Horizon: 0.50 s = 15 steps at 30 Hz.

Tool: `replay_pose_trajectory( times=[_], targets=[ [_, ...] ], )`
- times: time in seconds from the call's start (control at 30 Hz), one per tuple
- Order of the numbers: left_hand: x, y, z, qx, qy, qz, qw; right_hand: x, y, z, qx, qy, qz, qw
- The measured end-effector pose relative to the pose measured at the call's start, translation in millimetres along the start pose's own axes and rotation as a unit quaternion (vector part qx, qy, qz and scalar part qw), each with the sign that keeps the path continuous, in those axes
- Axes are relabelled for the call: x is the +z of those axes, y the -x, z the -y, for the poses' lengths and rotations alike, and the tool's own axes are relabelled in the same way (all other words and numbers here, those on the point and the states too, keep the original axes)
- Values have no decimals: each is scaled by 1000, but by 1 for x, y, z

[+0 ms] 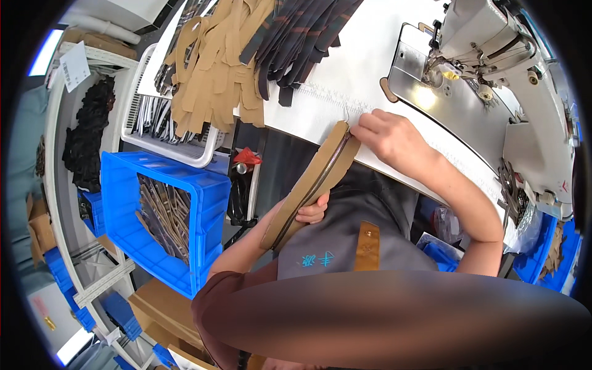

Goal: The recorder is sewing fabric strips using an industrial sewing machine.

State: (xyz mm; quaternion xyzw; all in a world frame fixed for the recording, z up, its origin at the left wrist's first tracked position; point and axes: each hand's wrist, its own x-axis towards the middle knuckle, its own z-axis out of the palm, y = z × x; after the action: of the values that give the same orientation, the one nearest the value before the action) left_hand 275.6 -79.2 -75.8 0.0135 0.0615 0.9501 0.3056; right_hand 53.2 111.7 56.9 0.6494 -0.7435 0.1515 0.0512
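Observation:
A long tan fabric strip [290,213] with a dark metal-toothed zipper [328,168] along its length slants across my lap, up to the table edge. My left hand [313,211] is wrapped round its lower part from behind, fingertips showing at the right edge. At its upper end, my right hand [394,139] pinches the corner where the zipper stops. A thin loose thread curls up beside that end. The fingertips of my right hand partly hide what they pinch. Below the strip lies my grey apron [345,228] with a tan tab.
On the white table [345,68] lie tan strips [216,68] and dark plaid strips [296,37]. A sewing machine [487,43] stands at the right, its metal plate [456,111] set into the table. A blue bin [203,185] and a white basket [213,148] sit to the left.

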Motion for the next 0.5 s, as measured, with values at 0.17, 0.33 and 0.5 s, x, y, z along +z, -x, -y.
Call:
replay_pose_trajectory(
  times=[0.17, 0.33, 0.5],
  targets=[
    [-13, -6, 0, 58, -28, -36, 997, -18, -28, 19, -139, 195, 135, 961],
    [-16, 13, -1, 104, -60, -58, 991, -11, -26, 2, -210, 165, 84, 960],
    [-2, 81, -5, 151, -89, -86, 981, 8, 3, -34, 113, -127, -77, 982]
  ],
)
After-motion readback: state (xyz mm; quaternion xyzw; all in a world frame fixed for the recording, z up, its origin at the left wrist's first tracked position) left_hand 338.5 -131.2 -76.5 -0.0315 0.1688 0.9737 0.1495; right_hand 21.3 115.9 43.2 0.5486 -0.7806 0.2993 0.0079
